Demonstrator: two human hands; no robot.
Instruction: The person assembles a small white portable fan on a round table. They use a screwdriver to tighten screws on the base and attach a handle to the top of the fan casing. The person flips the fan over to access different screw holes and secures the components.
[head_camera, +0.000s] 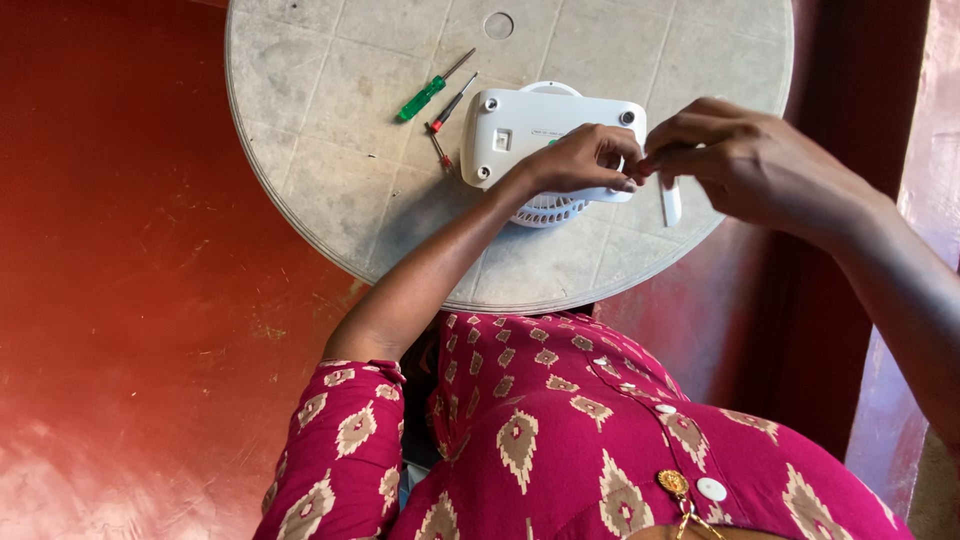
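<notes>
Round grey table, worn and scuffed, over a red floor. A white plastic device, apparently a small fan lying face down with its grille showing at the near edge, sits near the middle of the table, toward the person's side. Left hand rests on the near right corner of the casing, fingers curled and pinched closed; what they pinch is too small to make out. Right hand meets it fingertip to fingertip just off the casing's right edge, fingers also closed in a pinch, apparently on the same small item. A short white stick-like piece shows just below the right hand; whether it is held or lying on the table I cannot tell. Two screwdrivers lie well apart from both hands, left of the device: a green-handled screwdriver and a slimmer red-handled screwdriver, beside a small red bit. Risks, as judged: anything tiny passed between the fingertips could slip, and from there roll off the near table edge onto the floor, where it would be hard to find. The casing is pinned by one hand only; downward pressure on that corner could tip or slide it. The screwdrivers lie loose on the table and could roll if the table is jolted.
</notes>
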